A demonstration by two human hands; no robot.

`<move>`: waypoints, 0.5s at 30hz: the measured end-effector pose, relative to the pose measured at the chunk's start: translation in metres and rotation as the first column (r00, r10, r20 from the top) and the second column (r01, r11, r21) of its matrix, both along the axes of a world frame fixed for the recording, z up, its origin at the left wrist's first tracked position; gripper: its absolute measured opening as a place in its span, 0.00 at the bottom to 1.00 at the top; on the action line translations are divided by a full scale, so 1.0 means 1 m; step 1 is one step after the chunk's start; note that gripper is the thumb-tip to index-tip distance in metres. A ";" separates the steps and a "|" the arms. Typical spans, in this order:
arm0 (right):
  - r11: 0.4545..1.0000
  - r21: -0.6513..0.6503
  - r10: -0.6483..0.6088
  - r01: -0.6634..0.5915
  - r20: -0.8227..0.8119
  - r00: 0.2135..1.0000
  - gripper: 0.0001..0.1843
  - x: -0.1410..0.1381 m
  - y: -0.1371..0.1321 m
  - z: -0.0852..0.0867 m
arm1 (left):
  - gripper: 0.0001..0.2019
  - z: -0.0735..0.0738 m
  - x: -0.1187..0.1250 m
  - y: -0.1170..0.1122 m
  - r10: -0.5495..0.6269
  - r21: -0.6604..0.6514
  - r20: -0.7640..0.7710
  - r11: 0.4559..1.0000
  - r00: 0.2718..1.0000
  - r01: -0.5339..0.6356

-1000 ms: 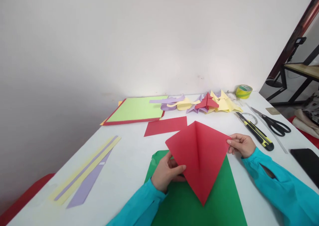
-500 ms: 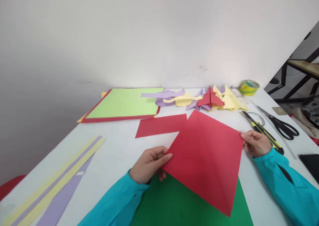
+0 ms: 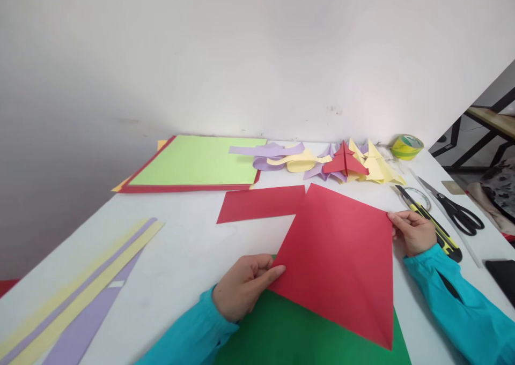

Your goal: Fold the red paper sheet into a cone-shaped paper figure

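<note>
A square sheet of red paper (image 3: 338, 263) is held up, tilted, between my two hands. My left hand (image 3: 249, 284) pinches its left corner between thumb and fingers. The right corner is gripped by my right hand (image 3: 412, 231). A faint diagonal crease runs toward the sheet's lower right corner. Beneath it lies a green sheet (image 3: 273, 333), partly covered by the red paper and my left hand. Just behind, a red rectangular strip of paper (image 3: 261, 203) lies flat on the white table (image 3: 169, 279).
Light green paper (image 3: 197, 161) tops a stack at the back left. Folded paper planes (image 3: 346, 161) and curled strips (image 3: 277, 150) line the wall. Yellow and purple strips (image 3: 92, 290) lie left. Right are tape (image 3: 406, 147), scissors (image 3: 458, 212) and a utility knife (image 3: 434, 225).
The red square has turned slightly, its lower corner shifting right. My left hand has moved a little down and right with its corner; my right hand keeps its hold. The view has shifted slightly.
</note>
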State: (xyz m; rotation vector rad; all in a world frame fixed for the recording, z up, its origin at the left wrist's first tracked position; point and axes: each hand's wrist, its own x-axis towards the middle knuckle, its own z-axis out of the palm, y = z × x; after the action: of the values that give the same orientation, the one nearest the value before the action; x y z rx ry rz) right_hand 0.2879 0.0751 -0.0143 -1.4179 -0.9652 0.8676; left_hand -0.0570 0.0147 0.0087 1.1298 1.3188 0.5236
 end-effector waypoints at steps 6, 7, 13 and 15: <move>0.999 0.033 0.022 -0.023 0.013 1.000 0.19 -0.009 0.021 0.006 | 0.26 0.000 -0.007 -0.004 -0.134 -0.033 -0.042 0.991 0.990 0.133; 0.999 0.044 0.031 -0.032 0.012 0.999 0.19 -0.012 0.025 0.007 | 0.26 0.003 -0.007 -0.005 -0.166 -0.078 -0.045 0.984 0.985 0.163; 0.987 0.160 -0.004 0.002 0.013 1.000 0.22 -0.018 0.037 0.018 | 0.31 0.018 -0.001 -0.003 -0.205 -0.230 0.023 0.952 0.978 0.205; 0.981 0.194 -0.026 0.018 0.039 0.999 0.21 -0.016 0.031 0.027 | 0.31 0.020 0.006 -0.005 -0.158 -0.248 0.041 0.955 0.987 0.163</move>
State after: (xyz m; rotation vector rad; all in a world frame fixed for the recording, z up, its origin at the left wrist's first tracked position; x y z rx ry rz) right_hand 0.2716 0.1063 0.0124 -1.2820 -1.0347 0.7096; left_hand -0.0514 0.0094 0.0287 1.0078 1.2244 0.2396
